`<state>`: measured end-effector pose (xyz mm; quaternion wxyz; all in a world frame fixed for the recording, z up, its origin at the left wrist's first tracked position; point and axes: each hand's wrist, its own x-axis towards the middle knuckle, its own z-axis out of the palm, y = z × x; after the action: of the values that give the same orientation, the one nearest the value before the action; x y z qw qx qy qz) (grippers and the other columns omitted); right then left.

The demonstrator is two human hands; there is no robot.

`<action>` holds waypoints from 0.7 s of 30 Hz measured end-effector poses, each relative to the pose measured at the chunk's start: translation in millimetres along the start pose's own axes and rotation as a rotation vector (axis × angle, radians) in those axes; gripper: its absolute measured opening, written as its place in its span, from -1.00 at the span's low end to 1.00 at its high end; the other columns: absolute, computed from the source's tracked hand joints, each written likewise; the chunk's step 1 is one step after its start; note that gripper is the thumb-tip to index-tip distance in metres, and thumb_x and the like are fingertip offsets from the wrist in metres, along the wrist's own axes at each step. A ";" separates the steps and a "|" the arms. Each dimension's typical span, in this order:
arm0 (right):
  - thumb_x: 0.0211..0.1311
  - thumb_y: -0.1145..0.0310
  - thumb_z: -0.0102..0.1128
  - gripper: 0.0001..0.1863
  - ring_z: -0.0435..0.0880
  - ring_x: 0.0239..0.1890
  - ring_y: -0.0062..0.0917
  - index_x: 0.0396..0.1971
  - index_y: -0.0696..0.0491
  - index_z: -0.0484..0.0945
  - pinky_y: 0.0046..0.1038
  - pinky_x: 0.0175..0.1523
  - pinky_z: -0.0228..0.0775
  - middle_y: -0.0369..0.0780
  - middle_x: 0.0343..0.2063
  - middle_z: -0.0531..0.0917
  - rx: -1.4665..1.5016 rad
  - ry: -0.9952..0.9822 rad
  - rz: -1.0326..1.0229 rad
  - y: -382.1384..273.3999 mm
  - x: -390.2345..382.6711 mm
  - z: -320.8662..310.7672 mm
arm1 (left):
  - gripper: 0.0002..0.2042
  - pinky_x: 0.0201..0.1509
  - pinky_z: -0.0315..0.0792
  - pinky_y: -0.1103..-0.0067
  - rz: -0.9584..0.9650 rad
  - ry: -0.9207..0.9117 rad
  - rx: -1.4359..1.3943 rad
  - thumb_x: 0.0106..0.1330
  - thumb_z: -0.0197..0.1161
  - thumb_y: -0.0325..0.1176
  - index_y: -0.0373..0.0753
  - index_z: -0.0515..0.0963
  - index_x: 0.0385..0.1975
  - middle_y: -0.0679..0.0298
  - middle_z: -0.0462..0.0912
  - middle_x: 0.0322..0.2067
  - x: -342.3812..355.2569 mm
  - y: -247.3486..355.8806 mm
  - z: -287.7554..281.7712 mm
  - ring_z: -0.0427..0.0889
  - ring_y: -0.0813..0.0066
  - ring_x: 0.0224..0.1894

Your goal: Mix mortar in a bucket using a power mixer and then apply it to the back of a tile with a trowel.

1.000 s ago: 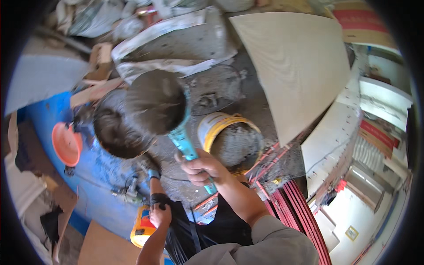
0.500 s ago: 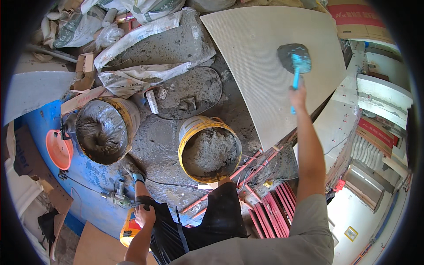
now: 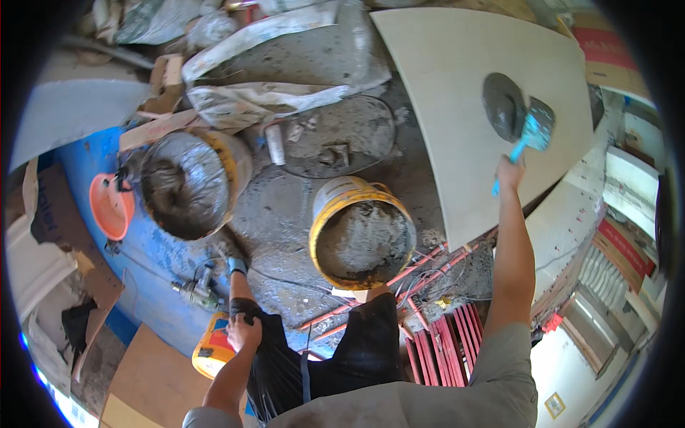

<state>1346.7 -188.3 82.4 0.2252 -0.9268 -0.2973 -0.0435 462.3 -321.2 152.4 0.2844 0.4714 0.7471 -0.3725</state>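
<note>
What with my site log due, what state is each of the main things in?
Turquoise scoop: mortar-smeared.
Right hand: closed around its handle.
Left hand: resting against the black shorts.
Board: partly covered.
Mortar patch: wet-looking.
Middle bucket: open, holding grey mortar.
Left bucket: open, holding darker mortar.
Orange basin: open.
Power tool: running or not, cannot tell.

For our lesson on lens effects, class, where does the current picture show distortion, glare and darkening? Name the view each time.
Head view: the top edge of the pale board bows; head view: wet mix in the upper-left bucket catches a shiny reflection; head view: the white surface at lower right looks washed out, and the corners are black.
</note>
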 end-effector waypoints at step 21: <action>0.40 0.55 0.15 -0.72 0.30 -0.66 -0.66 -0.23 -0.15 0.26 -0.48 -0.60 0.19 -0.41 -0.56 0.31 0.933 -1.278 1.265 -746.5 -716.3 130.6 | -0.53 0.25 0.54 0.07 0.034 -0.052 -0.390 0.21 0.35 0.07 -0.12 0.72 -0.01 0.11 0.67 0.15 84.2 -179.4 -94.9 0.61 -0.05 0.23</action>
<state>326.8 27.8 104.3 0.3452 -0.5835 0.1960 0.7085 257.8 -251.4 192.0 0.3957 0.4100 0.7896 -0.2279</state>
